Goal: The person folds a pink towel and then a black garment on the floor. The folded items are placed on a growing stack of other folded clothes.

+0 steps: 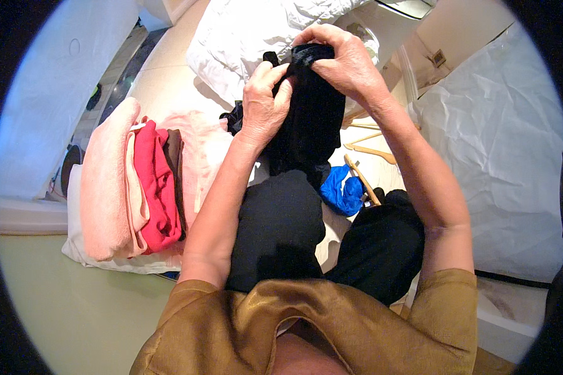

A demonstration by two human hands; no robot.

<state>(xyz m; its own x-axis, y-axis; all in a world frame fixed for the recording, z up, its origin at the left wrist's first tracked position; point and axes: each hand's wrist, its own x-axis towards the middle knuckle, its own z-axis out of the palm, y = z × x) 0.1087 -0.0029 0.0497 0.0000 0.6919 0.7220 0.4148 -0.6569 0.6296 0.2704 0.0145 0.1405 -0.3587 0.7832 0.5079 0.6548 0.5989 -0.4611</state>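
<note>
A black cloth garment (309,117) hangs between my two hands, its lower part reaching down to my knee. My right hand (345,61) pinches its upper edge, thumb in front and fingers behind. Lower and to the left, my left hand (267,98) has its thumb and fingertips closed on the garment's left edge. A smaller dark part of cloth (233,117) shows behind my left wrist. What kind of garment it is I cannot tell.
Folded pink, red and brown textiles (108,187) are stacked on white bedding at the left. White crumpled cloth (244,42) lies at the far side. Wooden hangers (370,150) and a blue cloth bundle (342,190) rest on the floor near my legs. Translucent sheeting (492,154) stands at right.
</note>
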